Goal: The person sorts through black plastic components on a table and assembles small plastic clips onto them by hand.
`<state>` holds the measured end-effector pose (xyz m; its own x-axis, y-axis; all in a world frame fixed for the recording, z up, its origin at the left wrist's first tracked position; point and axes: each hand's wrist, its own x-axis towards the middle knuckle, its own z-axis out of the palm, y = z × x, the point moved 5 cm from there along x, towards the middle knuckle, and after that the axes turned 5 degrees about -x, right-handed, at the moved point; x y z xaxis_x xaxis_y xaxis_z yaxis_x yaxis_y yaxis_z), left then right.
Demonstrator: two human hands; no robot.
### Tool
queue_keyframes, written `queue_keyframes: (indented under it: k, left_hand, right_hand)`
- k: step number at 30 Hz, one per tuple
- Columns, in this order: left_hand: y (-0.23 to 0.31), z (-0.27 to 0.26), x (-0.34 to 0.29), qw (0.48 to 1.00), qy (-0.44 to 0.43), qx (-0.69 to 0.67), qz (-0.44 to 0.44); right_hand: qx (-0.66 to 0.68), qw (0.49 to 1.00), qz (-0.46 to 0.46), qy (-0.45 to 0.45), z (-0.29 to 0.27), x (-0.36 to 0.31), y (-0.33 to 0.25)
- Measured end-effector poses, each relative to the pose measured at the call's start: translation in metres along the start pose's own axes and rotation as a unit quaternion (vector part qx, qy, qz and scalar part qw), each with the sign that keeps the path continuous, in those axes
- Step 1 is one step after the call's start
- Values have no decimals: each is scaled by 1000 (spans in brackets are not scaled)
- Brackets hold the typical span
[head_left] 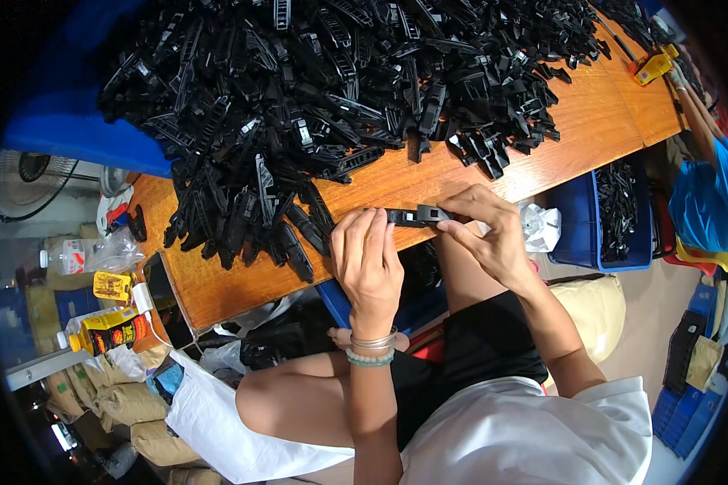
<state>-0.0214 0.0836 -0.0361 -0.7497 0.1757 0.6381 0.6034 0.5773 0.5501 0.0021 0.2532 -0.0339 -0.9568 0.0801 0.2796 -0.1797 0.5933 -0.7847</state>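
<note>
Black wire-caged fan (34, 167) stands beyond the left edge of the brown wooden bench (586, 113). Just off that edge sit a clear plastic bottle with a white cap (74, 256) and, lower, a yellow plastic bottle with a dark and red label (109, 331). A big heap of black plastic parts (299, 97) covers the far side of the bench and spills toward its near left corner. At the middle of the near edge, the left hand (368, 255) has its fingers curled close over the left end of a slim black plastic piece (408, 217); the right hand (485, 230) pinches the piece's right end between thumb and fingers. Right of it, below the near edge, stands a blue plastic crate (611, 267) holding more black parts. Near the bench's right end, another person's hand (678, 78) is at a yellow-and-red object (653, 66).
</note>
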Motion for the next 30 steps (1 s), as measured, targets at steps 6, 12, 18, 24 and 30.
queue_keyframes:
  k: [6, 12, 18, 24, 30]
  left_hand:
    - [-3, 1, -1, 999, -1, -38, 3]
    - [3, 1, 3, 999, -17, -41, 8]
    - [3, -3, 11, 989, -70, -130, -32]
    - [14, 34, 56, 994, -24, -103, -13]
    - [20, 75, 97, 994, -87, 63, -36]
  right_hand:
    - [-19, 999, -2, 50, 4, -10, -9]
    - [-115, 991, -56, 39, 9, 2, -23]
    - [-20, 999, 22, -17, 4, -14, -10]
    - [-28, 999, -2, 38, -14, -17, 0]
    - [-267, 944, 6, 193, -30, 16, 26]
